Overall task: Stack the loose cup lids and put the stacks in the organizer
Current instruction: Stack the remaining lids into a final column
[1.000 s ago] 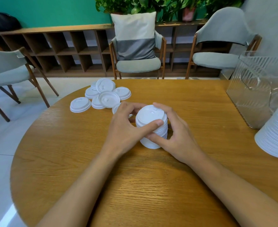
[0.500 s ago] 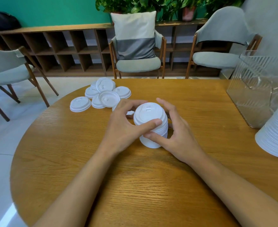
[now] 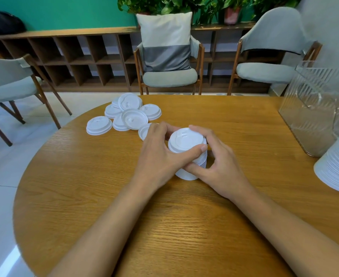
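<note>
- At the middle of a round wooden desk point(image 3: 164, 226), a short stack of white cup lids point(image 3: 186, 139) stands with its base seemingly on the wood. Its top lid faces up, toward the camera.
- Both bare hands grasp this stack from opposite sides.
- The left hand point(image 3: 160, 154) curls round the stack's left side. Its thumb lies across the near edge just below the top lid, and its fingers wrap the far side.
- The right hand point(image 3: 222, 168) curls round the right side. Its fingers reach over the far rim, and its thumb presses low on the near side, beneath the left thumb.
- Loose lids point(image 3: 132, 118) lie in a cluster on the far left part of the desk, near the stack. Several overlap, one sits slightly apart on the left, and one is partly hidden behind the left hand.
- A clear ribbed organizer point(image 3: 314, 116) stands at the right edge of the desk, well apart from the hands.
- Just in front of the organizer is a much taller, leaning pile of lids point(image 3: 338, 166), cut off by the picture's right edge.
- Beyond the desk are three grey cushioned chairs; the middle chair point(image 3: 169, 77) holds a grey and white pillow point(image 3: 165, 41).
- Behind the chairs, a low wooden shelf point(image 3: 74, 58) runs along a green wall, with leafy plants point(image 3: 164, 5) on top.
</note>
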`<state>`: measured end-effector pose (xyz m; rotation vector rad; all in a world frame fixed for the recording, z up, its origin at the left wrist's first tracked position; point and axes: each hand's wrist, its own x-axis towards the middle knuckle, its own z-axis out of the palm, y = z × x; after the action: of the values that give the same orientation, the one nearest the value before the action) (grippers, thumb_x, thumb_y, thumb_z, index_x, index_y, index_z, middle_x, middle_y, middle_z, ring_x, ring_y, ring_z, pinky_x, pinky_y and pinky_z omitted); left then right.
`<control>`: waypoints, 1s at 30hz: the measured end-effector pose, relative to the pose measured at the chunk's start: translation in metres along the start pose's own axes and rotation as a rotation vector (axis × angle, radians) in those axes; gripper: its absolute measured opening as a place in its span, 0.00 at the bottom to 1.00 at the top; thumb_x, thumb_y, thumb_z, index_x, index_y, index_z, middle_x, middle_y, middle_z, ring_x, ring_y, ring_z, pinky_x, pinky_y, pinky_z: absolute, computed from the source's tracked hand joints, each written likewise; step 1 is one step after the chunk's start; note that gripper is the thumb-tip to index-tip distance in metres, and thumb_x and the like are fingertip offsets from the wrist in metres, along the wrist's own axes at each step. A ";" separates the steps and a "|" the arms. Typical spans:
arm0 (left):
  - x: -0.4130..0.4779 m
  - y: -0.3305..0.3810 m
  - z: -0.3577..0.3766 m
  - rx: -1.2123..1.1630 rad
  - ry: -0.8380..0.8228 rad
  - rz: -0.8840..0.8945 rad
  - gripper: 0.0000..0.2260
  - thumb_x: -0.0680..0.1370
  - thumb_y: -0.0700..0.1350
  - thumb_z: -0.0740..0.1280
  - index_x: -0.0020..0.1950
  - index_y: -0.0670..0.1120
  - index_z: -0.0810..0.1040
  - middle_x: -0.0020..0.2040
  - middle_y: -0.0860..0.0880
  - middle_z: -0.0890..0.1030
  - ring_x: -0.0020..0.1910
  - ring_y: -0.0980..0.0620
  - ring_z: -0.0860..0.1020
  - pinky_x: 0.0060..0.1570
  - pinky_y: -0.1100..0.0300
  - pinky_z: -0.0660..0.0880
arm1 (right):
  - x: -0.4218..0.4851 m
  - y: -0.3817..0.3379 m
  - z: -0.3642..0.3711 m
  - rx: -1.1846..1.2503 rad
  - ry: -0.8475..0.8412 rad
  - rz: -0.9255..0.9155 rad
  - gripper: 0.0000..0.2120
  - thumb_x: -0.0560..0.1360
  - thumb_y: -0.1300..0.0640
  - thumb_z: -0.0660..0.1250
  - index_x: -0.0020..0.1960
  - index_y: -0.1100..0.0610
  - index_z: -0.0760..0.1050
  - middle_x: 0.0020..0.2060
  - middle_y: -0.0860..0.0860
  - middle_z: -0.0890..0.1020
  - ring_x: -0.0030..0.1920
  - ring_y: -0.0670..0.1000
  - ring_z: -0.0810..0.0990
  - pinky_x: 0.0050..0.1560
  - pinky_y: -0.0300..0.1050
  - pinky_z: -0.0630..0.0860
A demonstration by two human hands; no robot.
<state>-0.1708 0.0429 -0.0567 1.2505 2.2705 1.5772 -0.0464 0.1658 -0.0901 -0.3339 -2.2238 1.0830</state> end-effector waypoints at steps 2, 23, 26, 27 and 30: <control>0.002 -0.003 -0.004 -0.014 -0.068 -0.016 0.24 0.65 0.65 0.80 0.54 0.56 0.78 0.54 0.58 0.80 0.56 0.63 0.77 0.49 0.68 0.72 | 0.000 0.000 0.000 0.005 -0.007 0.006 0.36 0.70 0.45 0.81 0.74 0.44 0.69 0.64 0.39 0.79 0.64 0.43 0.78 0.62 0.44 0.78; 0.027 -0.054 -0.029 0.221 0.060 0.051 0.04 0.79 0.43 0.74 0.48 0.48 0.80 0.43 0.57 0.84 0.44 0.60 0.82 0.44 0.69 0.74 | 0.000 -0.003 -0.001 -0.041 0.023 0.020 0.36 0.68 0.35 0.76 0.72 0.42 0.69 0.65 0.31 0.74 0.64 0.34 0.74 0.60 0.29 0.72; 0.024 -0.040 -0.030 0.046 0.130 0.012 0.07 0.77 0.40 0.75 0.52 0.47 0.80 0.45 0.56 0.85 0.44 0.60 0.82 0.45 0.69 0.75 | 0.000 -0.001 -0.002 -0.048 0.055 0.012 0.36 0.69 0.36 0.79 0.71 0.44 0.70 0.64 0.34 0.76 0.64 0.36 0.75 0.59 0.31 0.72; 0.025 -0.037 -0.031 -0.027 0.146 -0.007 0.08 0.77 0.39 0.75 0.54 0.47 0.80 0.46 0.55 0.85 0.45 0.60 0.83 0.47 0.67 0.77 | -0.001 0.000 -0.003 -0.049 0.063 0.007 0.36 0.69 0.36 0.79 0.71 0.45 0.70 0.64 0.36 0.76 0.64 0.37 0.75 0.59 0.32 0.73; 0.026 -0.028 -0.038 -0.323 0.166 -0.110 0.10 0.79 0.39 0.74 0.59 0.47 0.81 0.49 0.51 0.88 0.51 0.55 0.86 0.52 0.59 0.82 | 0.000 0.001 -0.003 -0.053 0.072 -0.010 0.35 0.68 0.37 0.77 0.71 0.46 0.71 0.64 0.38 0.76 0.64 0.38 0.75 0.58 0.32 0.72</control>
<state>-0.2230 0.0286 -0.0535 0.9301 2.0194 1.9694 -0.0442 0.1677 -0.0894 -0.3778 -2.1902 0.9929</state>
